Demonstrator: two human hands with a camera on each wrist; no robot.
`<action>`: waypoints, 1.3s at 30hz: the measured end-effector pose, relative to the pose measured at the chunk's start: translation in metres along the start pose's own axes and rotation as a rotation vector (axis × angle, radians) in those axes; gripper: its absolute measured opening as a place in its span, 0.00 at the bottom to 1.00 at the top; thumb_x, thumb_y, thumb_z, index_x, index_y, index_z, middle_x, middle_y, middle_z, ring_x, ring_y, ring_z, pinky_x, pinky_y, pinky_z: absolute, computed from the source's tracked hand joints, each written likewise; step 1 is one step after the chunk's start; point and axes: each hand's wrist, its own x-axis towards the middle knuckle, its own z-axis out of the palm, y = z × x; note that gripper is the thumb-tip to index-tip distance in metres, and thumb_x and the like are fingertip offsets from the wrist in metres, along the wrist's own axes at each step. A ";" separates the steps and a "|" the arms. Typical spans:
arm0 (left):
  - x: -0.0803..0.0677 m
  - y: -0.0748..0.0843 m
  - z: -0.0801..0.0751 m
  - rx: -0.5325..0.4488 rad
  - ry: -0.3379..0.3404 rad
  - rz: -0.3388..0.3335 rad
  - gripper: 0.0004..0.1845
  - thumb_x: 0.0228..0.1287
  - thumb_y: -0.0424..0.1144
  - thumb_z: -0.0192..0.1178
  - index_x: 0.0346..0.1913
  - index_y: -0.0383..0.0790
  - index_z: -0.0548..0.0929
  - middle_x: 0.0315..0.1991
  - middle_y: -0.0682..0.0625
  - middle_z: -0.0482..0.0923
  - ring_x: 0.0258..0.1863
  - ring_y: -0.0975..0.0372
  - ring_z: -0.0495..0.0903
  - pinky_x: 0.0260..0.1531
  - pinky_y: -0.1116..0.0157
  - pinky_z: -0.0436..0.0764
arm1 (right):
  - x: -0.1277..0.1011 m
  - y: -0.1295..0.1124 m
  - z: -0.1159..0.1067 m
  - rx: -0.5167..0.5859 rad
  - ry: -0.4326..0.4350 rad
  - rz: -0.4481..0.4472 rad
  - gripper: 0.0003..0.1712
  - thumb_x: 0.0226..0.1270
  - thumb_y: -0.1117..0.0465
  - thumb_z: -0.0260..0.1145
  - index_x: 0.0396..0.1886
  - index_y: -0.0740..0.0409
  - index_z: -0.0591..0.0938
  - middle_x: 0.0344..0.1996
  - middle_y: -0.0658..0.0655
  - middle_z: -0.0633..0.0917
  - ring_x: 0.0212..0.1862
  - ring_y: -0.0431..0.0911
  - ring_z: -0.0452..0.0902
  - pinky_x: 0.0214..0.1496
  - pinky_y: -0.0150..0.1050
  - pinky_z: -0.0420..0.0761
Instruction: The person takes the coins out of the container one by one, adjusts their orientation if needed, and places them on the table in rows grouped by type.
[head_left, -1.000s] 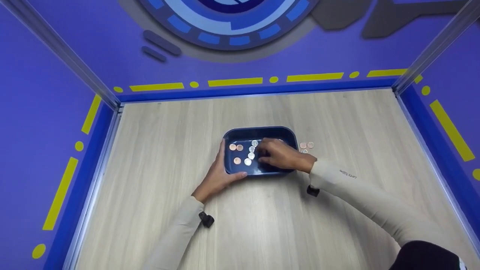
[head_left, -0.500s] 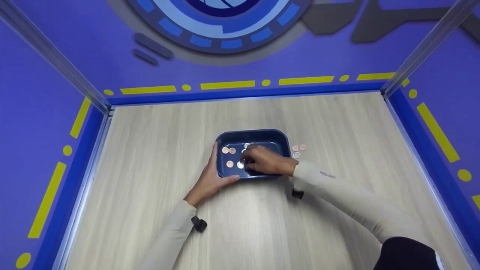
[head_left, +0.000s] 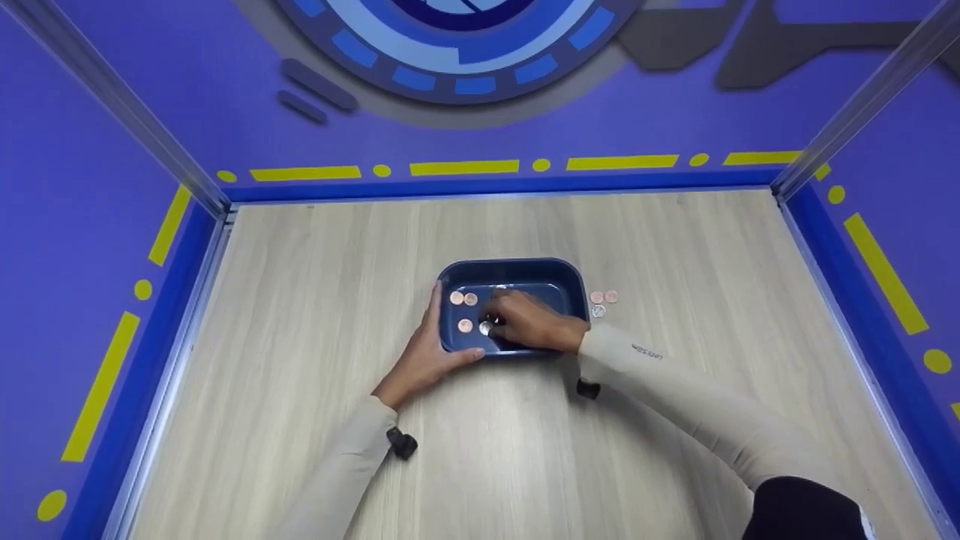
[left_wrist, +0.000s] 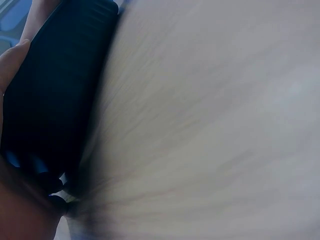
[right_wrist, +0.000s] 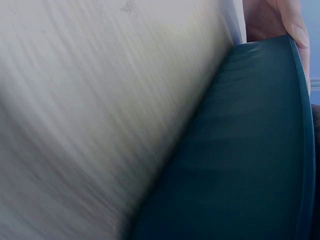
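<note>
A dark blue rectangular tray [head_left: 559, 300] sits on the wooden table. My left hand [head_left: 427, 356] grips its left side, the thumb over the front rim and the fingers along the left wall. The right hand [head_left: 525, 319] reaches inside with curled fingers, thumb and fingertips right at a silver coin [head_left: 486, 328] on the tray floor. This hand covers other silver coins, and I cannot tell whether it pinches any. Left of it lie copper coins, a pair [head_left: 463, 298] at the back and a single copper coin [head_left: 465, 325] nearer the front.
Outside the tray's right wall, two copper coins [head_left: 604, 297] and one silver coin [head_left: 598, 310] lie on the table [head_left: 337, 300]. Purple-blue panels [head_left: 180, 97] with yellow marks enclose the back and both sides.
My right hand has moved left inside the tray, over the line of silver coins that showed beside it earlier. The left hand keeps its hold on the tray.
</note>
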 end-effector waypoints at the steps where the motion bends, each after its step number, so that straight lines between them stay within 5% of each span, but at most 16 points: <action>1: 0.000 0.000 0.000 0.001 0.000 -0.001 0.76 0.58 0.53 0.85 0.92 0.52 0.34 0.90 0.40 0.47 0.82 0.48 0.63 0.80 0.46 0.62 | 0.000 0.000 0.000 -0.004 0.000 0.000 0.08 0.69 0.68 0.76 0.46 0.60 0.92 0.41 0.60 0.87 0.44 0.50 0.79 0.47 0.50 0.82; 10: 0.000 0.000 0.000 0.002 0.005 -0.017 0.76 0.57 0.56 0.85 0.92 0.61 0.33 0.89 0.41 0.49 0.81 0.49 0.64 0.79 0.48 0.63 | 0.001 -0.001 0.003 -0.039 0.010 0.050 0.07 0.70 0.66 0.76 0.46 0.59 0.90 0.43 0.58 0.83 0.43 0.49 0.78 0.45 0.48 0.82; 21: 0.001 -0.001 0.000 -0.016 0.002 -0.002 0.76 0.58 0.52 0.85 0.92 0.55 0.33 0.90 0.40 0.47 0.81 0.48 0.64 0.80 0.46 0.61 | -0.005 -0.004 0.002 0.065 0.047 0.054 0.06 0.72 0.69 0.74 0.44 0.59 0.85 0.35 0.51 0.86 0.37 0.44 0.80 0.41 0.43 0.81; 39: 0.001 0.000 0.002 0.015 0.009 -0.017 0.77 0.56 0.55 0.86 0.92 0.57 0.33 0.90 0.41 0.45 0.83 0.46 0.60 0.82 0.44 0.59 | -0.048 0.004 -0.039 0.165 0.201 0.101 0.06 0.71 0.73 0.74 0.43 0.63 0.88 0.36 0.53 0.91 0.38 0.44 0.87 0.44 0.43 0.87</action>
